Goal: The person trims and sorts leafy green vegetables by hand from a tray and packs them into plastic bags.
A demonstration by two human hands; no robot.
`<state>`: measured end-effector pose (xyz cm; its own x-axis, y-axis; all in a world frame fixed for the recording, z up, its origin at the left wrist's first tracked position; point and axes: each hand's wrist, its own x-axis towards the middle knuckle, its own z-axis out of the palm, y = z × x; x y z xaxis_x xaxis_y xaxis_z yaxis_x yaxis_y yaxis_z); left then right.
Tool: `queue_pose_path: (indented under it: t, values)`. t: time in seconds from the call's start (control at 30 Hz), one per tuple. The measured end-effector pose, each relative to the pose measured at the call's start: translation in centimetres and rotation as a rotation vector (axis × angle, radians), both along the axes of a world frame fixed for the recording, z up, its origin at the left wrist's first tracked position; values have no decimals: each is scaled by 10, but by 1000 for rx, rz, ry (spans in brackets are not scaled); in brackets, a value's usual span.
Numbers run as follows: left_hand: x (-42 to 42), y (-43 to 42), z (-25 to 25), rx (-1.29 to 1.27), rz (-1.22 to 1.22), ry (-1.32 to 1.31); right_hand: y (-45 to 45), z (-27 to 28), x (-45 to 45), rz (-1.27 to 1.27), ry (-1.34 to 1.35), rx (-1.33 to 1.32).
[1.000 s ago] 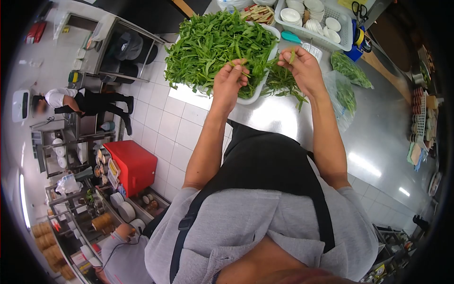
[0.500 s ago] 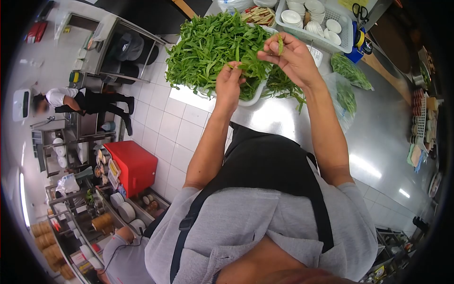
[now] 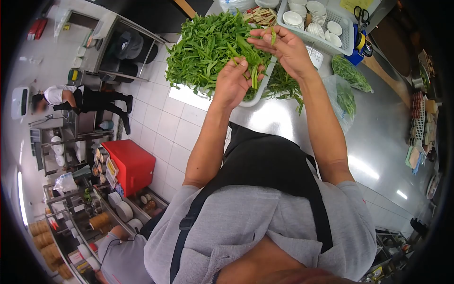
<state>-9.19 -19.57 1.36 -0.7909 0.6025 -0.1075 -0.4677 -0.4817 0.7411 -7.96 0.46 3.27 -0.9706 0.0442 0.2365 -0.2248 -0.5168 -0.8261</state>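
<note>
A large heap of leafy greens (image 3: pixel 203 52) fills a white plastic basket (image 3: pixel 263 90) on the steel counter. Over its right part, my left hand (image 3: pixel 232 83) is closed on a stalk of leafy greens (image 3: pixel 255 71), thumb against fingers. My right hand (image 3: pixel 289 53), up and to the right of it, pinches a small green piece of stem (image 3: pixel 273 36) between thumb and fingertips. More loose greens (image 3: pixel 283 85) lie on the counter just beneath my right wrist.
Bagged greens (image 3: pixel 344 97) and another green bunch (image 3: pixel 351 73) lie on the counter (image 3: pixel 373 128) at right. Behind stands a crate (image 3: pixel 347 40) of white dishes, with scissors (image 3: pixel 362 15) alongside. A person (image 3: pixel 85 99) stands far left; another's sleeve (image 3: pixel 124 258) is close by, lower left.
My right hand has shifted left and slightly up, nearer my left hand. My left hand has turned, and the stalk it holds now shows more clearly. The person at far left has shifted an arm.
</note>
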Motion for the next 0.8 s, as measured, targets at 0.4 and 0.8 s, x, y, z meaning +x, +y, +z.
queue_pose_path:
  t: [0.4,0.8]
  values:
    - [-1,-1,-13,-80,214,60,33,-52,63,-349,-305,1108]
    - [9,10,-16,-76,199,-34,-24,-42,56,-152,-360,300]
